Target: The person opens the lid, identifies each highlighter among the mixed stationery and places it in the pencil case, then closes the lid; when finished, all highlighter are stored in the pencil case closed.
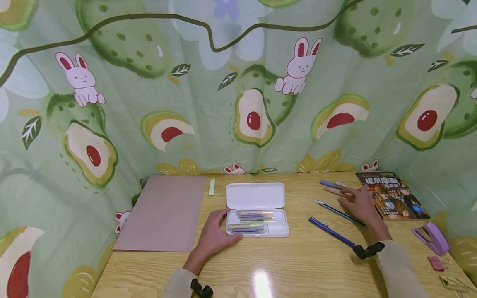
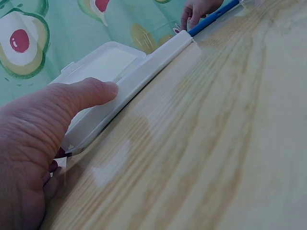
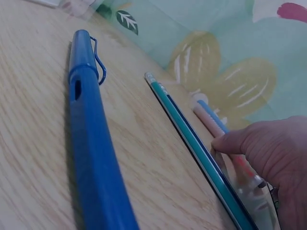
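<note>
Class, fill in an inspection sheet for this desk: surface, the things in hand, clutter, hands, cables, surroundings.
Surface: glossy wooden table, lamp glare near the front edge.
Things in hand: open white pencil case with pens inside; blue pen, teal pencil and pink pen loose on the table.
Clutter: brown folder, magazine, purple stapler, green strip.
Hands: left hand rests against the case's left end; right hand has fingertips on the pink pen.
Cables: nothing seen.
Surroundings: green avocado-and-rabbit cloth behind and beside.
</note>
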The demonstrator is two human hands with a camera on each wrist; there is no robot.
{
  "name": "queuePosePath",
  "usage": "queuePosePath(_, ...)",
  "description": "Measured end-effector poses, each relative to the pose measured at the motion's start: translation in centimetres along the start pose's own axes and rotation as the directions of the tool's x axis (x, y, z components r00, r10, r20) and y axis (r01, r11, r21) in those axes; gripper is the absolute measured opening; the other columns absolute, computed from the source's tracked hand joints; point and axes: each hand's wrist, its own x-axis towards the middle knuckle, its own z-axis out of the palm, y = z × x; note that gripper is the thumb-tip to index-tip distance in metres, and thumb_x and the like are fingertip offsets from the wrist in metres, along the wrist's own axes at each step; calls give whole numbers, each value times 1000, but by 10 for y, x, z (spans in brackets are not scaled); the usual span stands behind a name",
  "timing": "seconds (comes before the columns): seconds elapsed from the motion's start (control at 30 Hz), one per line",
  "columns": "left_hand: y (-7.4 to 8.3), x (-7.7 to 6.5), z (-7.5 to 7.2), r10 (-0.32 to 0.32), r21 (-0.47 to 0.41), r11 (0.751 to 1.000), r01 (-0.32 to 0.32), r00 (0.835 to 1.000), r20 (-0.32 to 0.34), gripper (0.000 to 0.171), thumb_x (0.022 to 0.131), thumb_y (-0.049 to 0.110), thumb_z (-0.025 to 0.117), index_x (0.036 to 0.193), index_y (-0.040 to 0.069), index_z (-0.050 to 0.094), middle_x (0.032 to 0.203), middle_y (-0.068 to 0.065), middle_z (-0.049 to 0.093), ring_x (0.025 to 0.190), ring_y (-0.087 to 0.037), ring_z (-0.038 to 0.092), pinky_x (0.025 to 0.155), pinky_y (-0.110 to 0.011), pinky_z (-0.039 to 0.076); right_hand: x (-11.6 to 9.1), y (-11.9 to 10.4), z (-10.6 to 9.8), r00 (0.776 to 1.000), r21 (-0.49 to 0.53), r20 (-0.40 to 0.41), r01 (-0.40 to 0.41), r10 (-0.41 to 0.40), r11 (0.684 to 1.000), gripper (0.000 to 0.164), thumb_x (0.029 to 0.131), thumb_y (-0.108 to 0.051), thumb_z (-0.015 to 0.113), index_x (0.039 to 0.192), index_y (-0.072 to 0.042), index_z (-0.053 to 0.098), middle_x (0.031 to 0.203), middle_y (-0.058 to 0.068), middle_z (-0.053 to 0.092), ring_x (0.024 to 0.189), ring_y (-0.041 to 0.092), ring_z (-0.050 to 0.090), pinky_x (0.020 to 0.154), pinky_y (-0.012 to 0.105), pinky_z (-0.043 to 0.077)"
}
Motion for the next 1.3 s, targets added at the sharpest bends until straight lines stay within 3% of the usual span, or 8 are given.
queuePosePath(0.17, -1, 0, 1, -5, 0, 1000, 5, 1000, 0, 91, 73, 61, 88, 146, 15, 59, 143, -7, 59, 134, -31, 53, 107, -57, 47, 2, -2, 2, 999, -17, 7, 46, -46, 999, 17, 94, -17, 78, 100, -1, 77, 85, 18, 58, 86, 37, 47, 75, 53, 28)
queuePosePath(0.5, 0, -2, 1, -15, -11, 1000, 15, 1000, 16, 93, 73, 63, 88, 147, 14, 58, 142, -8, 59, 134, -31, 53, 108, -57, 46, -3, -13, 5, 999, 32, 32, 40, -41, 999, 14, 94, -11, 76, 96, 3, 74, 92, 19, 62, 92, 40, 49, 83, 56, 28)
queuePosePath(0.6, 0, -2, 1, -13, -8, 1000, 13, 1000, 14, 93, 73, 62, 88, 146, 14, 58, 142, -8, 59, 133, -31, 53, 107, -57, 46, -3, -21, 4, 998, 68, 50, 43, -47, 997, 15, 95, -11, 75, 98, 4, 72, 94, 19, 67, 94, 39, 56, 86, 55, 37)
queuePosePath(0.7, 0, -1, 1, -14, -5, 1000, 14, 1000, 12, 93, 73, 62, 88, 147, 14, 58, 142, -8, 59, 133, -31, 53, 108, -57, 46, -4, -32, 3, 995, 105, 90, 34, -43, 994, 16, 97, -10, 73, 103, 4, 69, 95, 16, 68, 90, 33, 62, 79, 46, 49)
queuePosePath(0.87, 1, 0, 0, -16, -9, 1000, 16, 1000, 17, 93, 73, 63, 87, 147, 15, 58, 143, -8, 59, 134, -31, 53, 108, -57, 46, -10, -58, 1, 992, 179, 106, 45, -65, 983, 14, 100, -12, 71, 105, 1, 67, 90, 8, 66, 79, 16, 58, 65, 29, 49)
queuePosePath(1.03, 3, 0, -2, -20, -6, 1000, 20, 1000, 20, 93, 73, 62, 88, 147, 14, 58, 143, -9, 58, 135, -32, 52, 108, -57, 46, -21, -96, 9, 986, 314, 101, 96, -134, 945, 9, 100, -12, 72, 103, -3, 70, 87, 3, 66, 74, 10, 54, 63, 26, 46)
queuePosePath(1.17, 1, 1, -2, -22, -3, 1000, 22, 1000, 14, 93, 73, 62, 88, 147, 14, 58, 143, -9, 59, 134, -32, 53, 108, -57, 46, -24, -131, 25, 965, 360, 134, 166, -227, 918, 6, 98, -11, 73, 103, -8, 71, 90, -1, 67, 80, 12, 55, 69, 29, 46)
queuePosePath(1.3, -1, 1, 0, -15, -7, 1000, 15, 1000, 12, 93, 73, 62, 88, 147, 15, 59, 142, -8, 59, 134, -31, 53, 108, -57, 46, -23, -161, 49, 929, 355, 160, 261, -333, 898, 8, 95, -9, 77, 100, -11, 72, 94, -3, 67, 90, 16, 58, 77, 32, 47)
